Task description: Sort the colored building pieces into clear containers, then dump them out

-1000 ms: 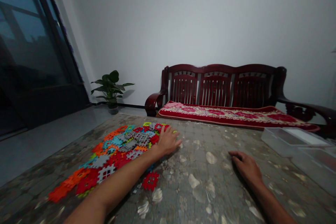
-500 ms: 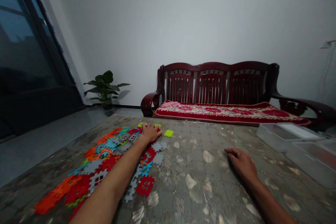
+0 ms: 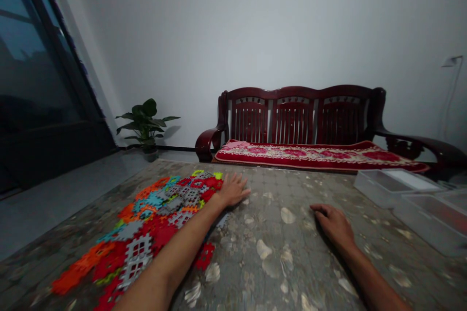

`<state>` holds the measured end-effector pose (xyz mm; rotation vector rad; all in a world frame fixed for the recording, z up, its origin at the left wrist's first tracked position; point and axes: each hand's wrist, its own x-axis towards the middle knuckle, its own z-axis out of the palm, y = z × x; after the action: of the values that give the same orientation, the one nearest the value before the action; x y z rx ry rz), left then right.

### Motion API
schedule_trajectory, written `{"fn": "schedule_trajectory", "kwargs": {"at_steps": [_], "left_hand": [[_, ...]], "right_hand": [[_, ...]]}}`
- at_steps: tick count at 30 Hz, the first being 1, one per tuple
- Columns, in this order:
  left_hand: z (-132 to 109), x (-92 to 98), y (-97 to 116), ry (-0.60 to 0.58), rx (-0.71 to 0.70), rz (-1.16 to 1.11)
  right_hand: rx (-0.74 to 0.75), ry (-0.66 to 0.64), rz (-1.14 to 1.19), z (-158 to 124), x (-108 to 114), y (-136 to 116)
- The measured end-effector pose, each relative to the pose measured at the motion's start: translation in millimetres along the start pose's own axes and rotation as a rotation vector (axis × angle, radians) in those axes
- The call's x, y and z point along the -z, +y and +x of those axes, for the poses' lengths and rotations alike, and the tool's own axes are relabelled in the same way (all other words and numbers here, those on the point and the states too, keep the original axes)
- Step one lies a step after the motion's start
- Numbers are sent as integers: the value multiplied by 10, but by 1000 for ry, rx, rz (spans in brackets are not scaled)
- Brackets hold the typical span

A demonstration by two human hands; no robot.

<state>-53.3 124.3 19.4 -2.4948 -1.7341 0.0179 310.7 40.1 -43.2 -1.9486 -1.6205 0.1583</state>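
My left hand (image 3: 232, 190) lies palm down with its fingers spread at the far right edge of a spread of toothed plastic tiles. It hides the table under it, and no lime tile shows to its right. Beside its wrist are red tiles (image 3: 213, 182), and a lime tile (image 3: 218, 175) sits just behind. Grey lattice tiles (image 3: 137, 252), orange tiles (image 3: 85, 262) and blue tiles (image 3: 153, 200) lie flat, some overlapping. My forearm covers part of them. On the bare tablecloth to the right rests my right hand (image 3: 334, 226), fingers loosely bent, thumb apart, nothing visible in it.
Clear plastic boxes (image 3: 430, 221) stand at the table's right side, one with something red inside. A patterned grey tablecloth (image 3: 270, 233) covers the table. Behind it are a dark red wooden bench (image 3: 292, 116) with a red floral cover and a potted plant (image 3: 146, 124).
My left hand has moved right from the tiles' far corner, its fingers spreading, and now covers where a single lime tile lay. My right hand has stayed about where it was.
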Motion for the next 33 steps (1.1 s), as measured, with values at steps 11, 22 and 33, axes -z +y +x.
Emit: {"fn": "schedule_trajectory", "kwargs": {"at_steps": [11,22,33], "left_hand": [[-187,-158,-334,-42,72,-10],[-477,89,49,-38,112,-73],[-1198,-2,345,6,-169,-162]], "right_hand": [[2,2,-37,-28,47,-67],[17,-21,-52,15,25,-18],[58,-32,-20,49,3,69]]}}
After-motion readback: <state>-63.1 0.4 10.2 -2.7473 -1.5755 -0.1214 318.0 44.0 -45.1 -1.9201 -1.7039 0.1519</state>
